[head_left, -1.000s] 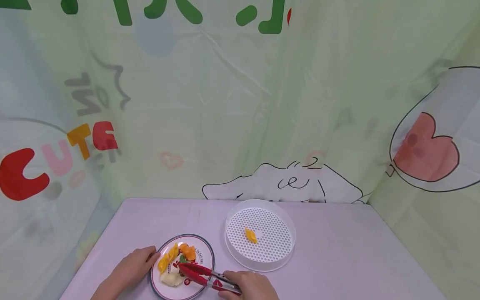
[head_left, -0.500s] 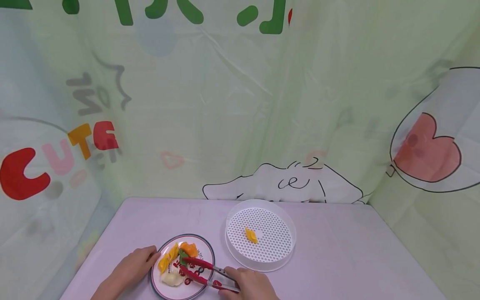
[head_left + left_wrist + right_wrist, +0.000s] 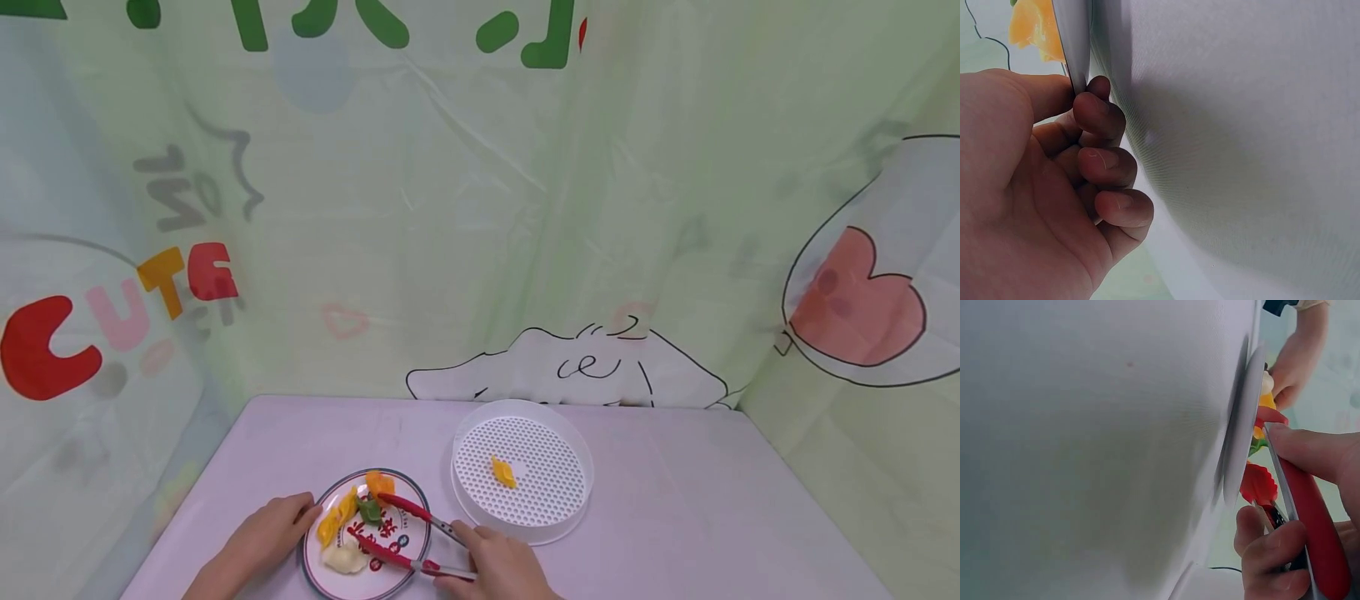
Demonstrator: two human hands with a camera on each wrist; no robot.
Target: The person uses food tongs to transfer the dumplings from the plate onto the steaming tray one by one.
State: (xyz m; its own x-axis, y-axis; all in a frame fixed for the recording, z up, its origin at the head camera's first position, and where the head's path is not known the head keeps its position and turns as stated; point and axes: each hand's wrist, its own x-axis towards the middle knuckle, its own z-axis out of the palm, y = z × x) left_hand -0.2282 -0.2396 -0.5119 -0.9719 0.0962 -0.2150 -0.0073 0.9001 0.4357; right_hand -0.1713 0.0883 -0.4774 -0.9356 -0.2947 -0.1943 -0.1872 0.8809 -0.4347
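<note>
On the table's left side, my left hand (image 3: 270, 529) pinches the rim of a white plate (image 3: 405, 490), thumb on top and curled fingers beneath in the left wrist view. The plate bears a green dumpling-like piece (image 3: 370, 511), an orange one (image 3: 381, 482), yellow ones (image 3: 337, 517) and a whitish dumpling (image 3: 345, 557). My right hand (image 3: 507, 567) grips red-tipped metal tongs (image 3: 386, 553) by the handles. Their arms stand spread over the plate, one tip by the orange piece and the other near the whitish dumpling. The green piece lies between the tips.
Behind and right of the plate stands a round white steamer tray (image 3: 551, 454) with a perforated floor and raised wall. One yellow piece (image 3: 503, 472) lies in it. A printed cloth (image 3: 465, 250) hangs behind the pale table (image 3: 675, 500).
The tongs' arms have spread apart, from nearly together over the green piece to wide on either side of it. My left hand stays on the plate's rim.
</note>
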